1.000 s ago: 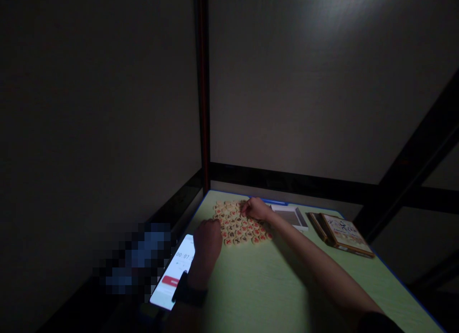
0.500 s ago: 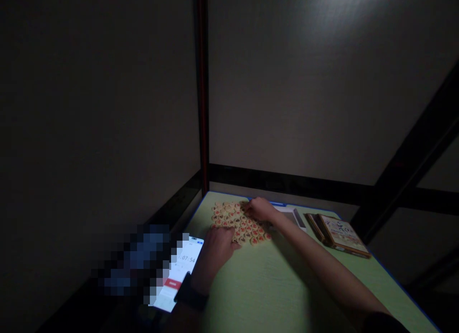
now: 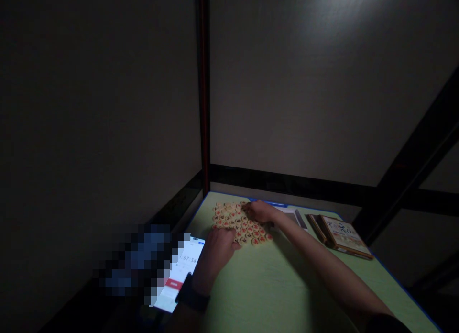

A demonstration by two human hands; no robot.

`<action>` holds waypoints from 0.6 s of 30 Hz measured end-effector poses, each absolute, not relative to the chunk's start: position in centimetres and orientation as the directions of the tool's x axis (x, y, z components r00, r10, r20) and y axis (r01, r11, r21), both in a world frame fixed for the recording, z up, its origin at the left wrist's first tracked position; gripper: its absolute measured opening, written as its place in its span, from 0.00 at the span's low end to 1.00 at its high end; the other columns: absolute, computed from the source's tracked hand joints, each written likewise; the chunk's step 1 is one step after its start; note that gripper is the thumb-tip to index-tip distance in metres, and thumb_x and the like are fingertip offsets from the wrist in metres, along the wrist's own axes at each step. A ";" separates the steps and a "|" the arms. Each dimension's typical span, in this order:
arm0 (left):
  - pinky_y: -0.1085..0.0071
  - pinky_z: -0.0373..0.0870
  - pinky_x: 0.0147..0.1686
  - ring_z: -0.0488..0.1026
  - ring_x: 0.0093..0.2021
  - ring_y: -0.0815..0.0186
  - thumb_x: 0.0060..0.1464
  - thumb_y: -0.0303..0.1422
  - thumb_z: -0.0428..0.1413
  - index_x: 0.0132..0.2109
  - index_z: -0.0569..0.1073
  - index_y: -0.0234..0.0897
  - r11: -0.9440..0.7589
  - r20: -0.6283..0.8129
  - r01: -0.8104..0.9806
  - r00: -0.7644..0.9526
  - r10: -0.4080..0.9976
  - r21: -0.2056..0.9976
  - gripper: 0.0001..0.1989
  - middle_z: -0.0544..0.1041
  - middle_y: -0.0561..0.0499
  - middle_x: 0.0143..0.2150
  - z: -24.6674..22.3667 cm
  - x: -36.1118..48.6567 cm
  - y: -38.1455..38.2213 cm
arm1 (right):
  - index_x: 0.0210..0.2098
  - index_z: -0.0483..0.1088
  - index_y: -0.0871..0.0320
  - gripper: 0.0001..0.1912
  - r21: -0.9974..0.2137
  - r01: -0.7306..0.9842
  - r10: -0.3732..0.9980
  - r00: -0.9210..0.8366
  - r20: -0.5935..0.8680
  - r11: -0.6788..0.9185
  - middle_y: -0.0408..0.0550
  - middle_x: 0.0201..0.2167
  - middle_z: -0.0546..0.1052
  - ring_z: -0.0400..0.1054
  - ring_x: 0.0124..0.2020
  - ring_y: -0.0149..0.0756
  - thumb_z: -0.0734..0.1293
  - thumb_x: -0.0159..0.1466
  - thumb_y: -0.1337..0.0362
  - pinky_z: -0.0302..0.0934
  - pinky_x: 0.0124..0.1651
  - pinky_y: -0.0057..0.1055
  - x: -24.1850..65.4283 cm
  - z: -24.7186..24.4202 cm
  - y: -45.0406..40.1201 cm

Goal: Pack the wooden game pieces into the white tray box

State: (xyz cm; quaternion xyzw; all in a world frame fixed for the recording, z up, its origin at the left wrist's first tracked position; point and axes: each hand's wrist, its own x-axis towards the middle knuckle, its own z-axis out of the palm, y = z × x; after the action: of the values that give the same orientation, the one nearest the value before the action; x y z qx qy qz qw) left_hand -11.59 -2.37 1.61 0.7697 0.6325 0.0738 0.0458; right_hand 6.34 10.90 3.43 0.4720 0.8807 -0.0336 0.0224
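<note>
Left hand [image 3: 220, 242] has shifted right, curled over the near-left xiangqi pieces [image 3: 255, 231]; right hand [image 3: 260, 211] bends fingers at the far ones. Any pinch cannot be confirmed. Pieces, on the table's [image 3: 258, 285] far part, appear light, rigid; grip rims.

L hand [image 3: 221, 242] low, fingers bent, R arm outstretched, R hand [image 3: 258, 211] curled

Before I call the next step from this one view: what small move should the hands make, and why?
Probably ease the left hand back a little. It covers the near-left part of the cluster of round pieces, so whatever lies under its fingers can't be seen. The right hand is at the cluster's far right side, away from that spot.
</note>
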 end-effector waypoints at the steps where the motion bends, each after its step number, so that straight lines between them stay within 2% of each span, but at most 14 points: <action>1: 0.66 0.67 0.42 0.78 0.45 0.56 0.55 0.41 0.61 0.42 0.79 0.38 -0.192 0.049 0.967 0.187 0.981 0.165 0.12 0.82 0.43 0.39 1.7 -11.6 -2.4 | 0.47 0.77 0.57 0.18 -0.058 0.834 0.831 -0.552 -0.071 0.549 0.53 0.43 0.82 0.76 0.42 0.40 0.64 0.60 0.72 0.62 0.40 0.26 6.5 3.5 11.1; 4: 0.67 0.67 0.41 0.78 0.45 0.56 0.55 0.41 0.61 0.42 0.78 0.39 -0.184 0.030 0.969 0.182 0.983 0.164 0.12 0.82 0.44 0.40 1.9 -11.5 -2.5 | 0.44 0.78 0.57 0.15 -0.114 0.834 0.832 -0.550 -0.080 0.540 0.49 0.38 0.83 0.76 0.39 0.38 0.67 0.58 0.72 0.62 0.37 0.24 6.9 3.7 11.8; 9: 0.67 0.67 0.41 0.78 0.44 0.56 0.55 0.41 0.61 0.42 0.79 0.39 -0.207 0.046 0.965 0.202 0.978 0.159 0.12 0.82 0.45 0.40 1.9 -11.5 -2.5 | 0.35 0.82 0.54 0.12 -0.179 0.825 0.828 -0.555 -0.083 0.535 0.42 0.34 0.83 0.77 0.38 0.34 0.69 0.56 0.73 0.62 0.39 0.22 7.2 3.4 12.8; 14: 0.67 0.67 0.42 0.78 0.44 0.57 0.55 0.41 0.61 0.42 0.78 0.39 -0.193 0.041 0.966 0.189 0.981 0.174 0.12 0.82 0.45 0.40 1.8 -11.5 -2.4 | 0.34 0.82 0.52 0.14 -0.173 0.830 0.835 -0.547 -0.068 0.530 0.40 0.31 0.83 0.77 0.36 0.35 0.67 0.56 0.74 0.63 0.39 0.22 7.5 3.0 13.1; 18: 0.67 0.67 0.43 0.78 0.45 0.57 0.55 0.41 0.61 0.42 0.78 0.39 -0.180 0.016 0.966 0.181 0.983 0.183 0.12 0.81 0.44 0.40 1.9 -11.5 -2.5 | 0.37 0.82 0.52 0.15 -0.135 0.843 0.847 -0.530 -0.036 0.521 0.43 0.35 0.84 0.77 0.39 0.36 0.66 0.57 0.73 0.63 0.41 0.23 7.5 3.3 13.3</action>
State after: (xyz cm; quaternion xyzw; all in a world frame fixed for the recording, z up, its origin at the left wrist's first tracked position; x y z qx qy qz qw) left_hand -11.50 -2.50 1.91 0.7655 0.6368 0.0651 0.0657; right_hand 7.48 13.29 3.29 0.4846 0.8719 -0.0680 -0.0171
